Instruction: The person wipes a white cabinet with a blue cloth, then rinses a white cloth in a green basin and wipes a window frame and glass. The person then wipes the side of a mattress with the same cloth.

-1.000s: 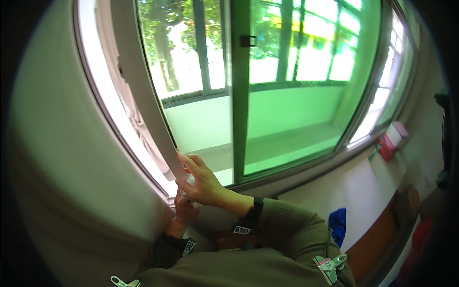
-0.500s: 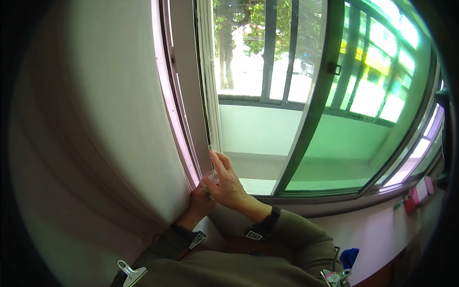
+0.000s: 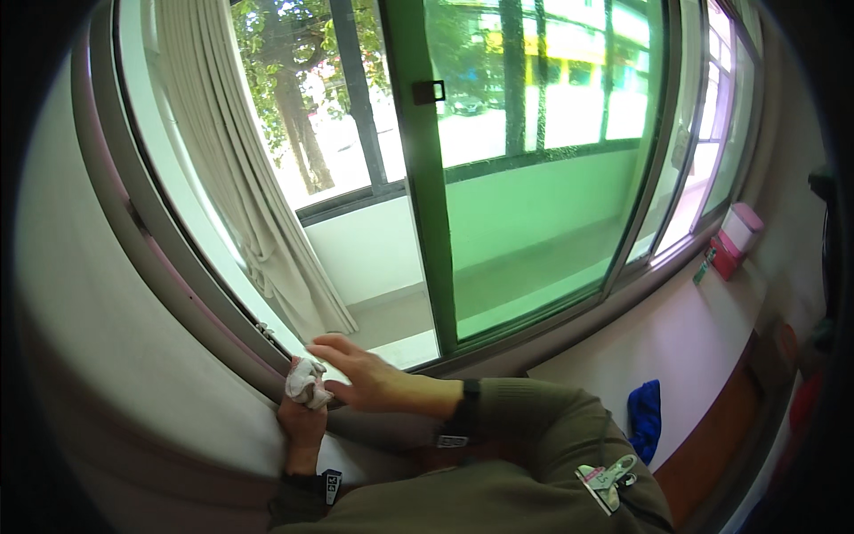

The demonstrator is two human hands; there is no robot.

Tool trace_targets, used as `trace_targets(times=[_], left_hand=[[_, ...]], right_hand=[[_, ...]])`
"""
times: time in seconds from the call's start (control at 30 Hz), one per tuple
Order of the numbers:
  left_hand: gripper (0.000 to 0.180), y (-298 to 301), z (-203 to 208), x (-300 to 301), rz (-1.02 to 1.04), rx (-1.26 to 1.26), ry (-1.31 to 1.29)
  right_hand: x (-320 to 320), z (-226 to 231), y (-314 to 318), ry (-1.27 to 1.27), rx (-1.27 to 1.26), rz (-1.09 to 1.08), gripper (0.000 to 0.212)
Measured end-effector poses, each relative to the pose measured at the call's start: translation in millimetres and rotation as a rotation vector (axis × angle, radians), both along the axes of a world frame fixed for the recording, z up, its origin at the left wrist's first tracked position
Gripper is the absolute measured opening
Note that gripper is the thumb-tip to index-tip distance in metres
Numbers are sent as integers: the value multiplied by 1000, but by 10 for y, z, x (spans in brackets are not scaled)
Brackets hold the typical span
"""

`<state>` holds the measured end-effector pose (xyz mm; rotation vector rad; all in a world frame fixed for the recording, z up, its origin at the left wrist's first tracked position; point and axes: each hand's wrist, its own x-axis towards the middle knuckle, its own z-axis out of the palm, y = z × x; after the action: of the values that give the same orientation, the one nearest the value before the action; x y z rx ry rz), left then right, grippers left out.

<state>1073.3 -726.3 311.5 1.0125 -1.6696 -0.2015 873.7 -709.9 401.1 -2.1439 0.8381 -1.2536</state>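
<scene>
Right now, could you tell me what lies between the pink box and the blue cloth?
In the head view, only bare white sill separates the pink box from the blue cloth.

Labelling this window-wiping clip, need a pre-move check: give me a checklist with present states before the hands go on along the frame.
1. Small crumpled white cloth gripped in left hand: ok.
2. Cloth against grey metal window frame at its lower corner: ok.
3. Right hand flat by the sill, holding nothing: ok.
4. Pale pleated curtain clear of the cloth: ok.
5. Frame clean where wiped: cannot tell.
6. Green-framed sliding pane latched: cannot tell.
</scene>
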Motion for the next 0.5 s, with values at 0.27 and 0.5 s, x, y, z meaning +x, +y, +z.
trace_targets(times=[0.27,0.5], left_hand=[[40,39,6,-13,82,-88,-145],[38,-90,-165,149,68,-53,-254]], right_hand=[[-1277,53,253,-125,-174,-420,44],[-2540,75,547,-274,-305,-968,40]])
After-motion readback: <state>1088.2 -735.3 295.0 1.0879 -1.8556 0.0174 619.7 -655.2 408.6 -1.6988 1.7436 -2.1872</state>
